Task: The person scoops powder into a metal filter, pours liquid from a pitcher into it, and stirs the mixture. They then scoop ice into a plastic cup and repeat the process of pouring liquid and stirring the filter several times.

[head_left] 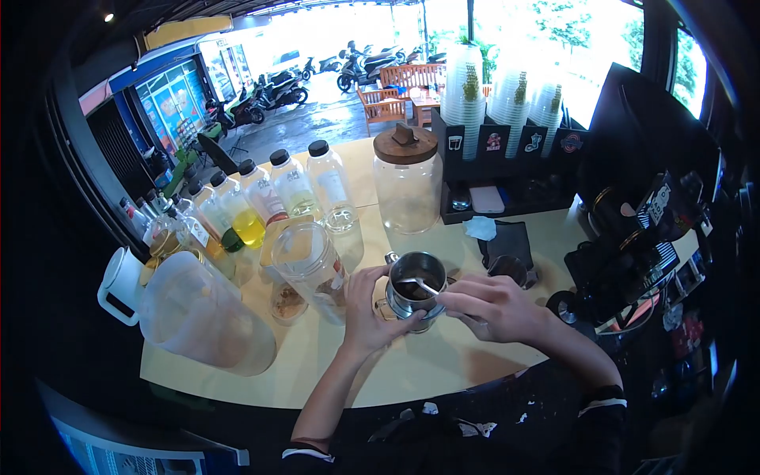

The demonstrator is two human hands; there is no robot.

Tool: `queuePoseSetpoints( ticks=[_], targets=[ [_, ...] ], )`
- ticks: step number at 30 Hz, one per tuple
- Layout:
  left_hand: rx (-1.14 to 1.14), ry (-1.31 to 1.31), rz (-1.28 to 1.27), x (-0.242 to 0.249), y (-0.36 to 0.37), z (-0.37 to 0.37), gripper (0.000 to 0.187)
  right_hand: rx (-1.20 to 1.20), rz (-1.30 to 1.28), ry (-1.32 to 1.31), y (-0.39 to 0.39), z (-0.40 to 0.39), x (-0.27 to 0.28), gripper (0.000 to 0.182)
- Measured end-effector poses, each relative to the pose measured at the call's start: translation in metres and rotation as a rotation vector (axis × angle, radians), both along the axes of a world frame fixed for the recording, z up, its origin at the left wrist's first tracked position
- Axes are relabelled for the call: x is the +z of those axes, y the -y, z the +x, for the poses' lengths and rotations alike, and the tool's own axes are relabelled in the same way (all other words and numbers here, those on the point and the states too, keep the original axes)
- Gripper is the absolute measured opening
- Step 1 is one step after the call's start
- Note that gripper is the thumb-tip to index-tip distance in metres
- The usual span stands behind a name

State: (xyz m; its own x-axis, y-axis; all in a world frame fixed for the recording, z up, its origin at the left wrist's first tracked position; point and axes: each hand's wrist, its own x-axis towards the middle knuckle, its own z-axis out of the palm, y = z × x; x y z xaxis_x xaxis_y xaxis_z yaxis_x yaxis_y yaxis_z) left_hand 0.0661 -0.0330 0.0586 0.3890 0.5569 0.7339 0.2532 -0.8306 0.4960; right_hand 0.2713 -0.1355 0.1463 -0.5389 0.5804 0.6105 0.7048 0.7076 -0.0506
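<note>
Near the front middle of the counter stands a small metal cup (417, 277) with dark contents, seemingly on top of a glass. My left hand (376, 313) is wrapped round its left and front side, the thumb across the front. A metal spoon (419, 283) dips into the cup from the right. My right hand (491, 307) is closed on the spoon's handle just above the rim. Left of the cup, close to my left hand, leans a clear plastic container (305, 257).
A frosted pitcher (202, 313) stands at the left, before a row of syrup bottles (249, 226). Behind the cup is a glass jar (408, 190) with a wooden lid. Stacked plastic cups (463, 95) fill a black rack (514, 170). A dark cloth (507, 241) lies right.
</note>
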Motion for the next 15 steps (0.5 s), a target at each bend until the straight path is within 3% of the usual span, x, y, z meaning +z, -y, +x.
queuePoseSetpoints(
  ticks=[8,13,15],
  targets=[
    [0.197,-0.099,-0.041,0.022,0.017,0.018,0.075,-0.053,0.077,0.079,0.002,-0.005,-0.007,0.033],
    [0.037,-0.041,-0.267,0.024,0.009,0.02,0.073,-0.001,0.103,0.021,0.003,-0.005,-0.014,0.036],
    [0.007,-0.028,-0.305,0.031,0.01,0.018,0.074,-0.089,0.187,0.054,0.002,-0.002,-0.018,0.041]
  ],
)
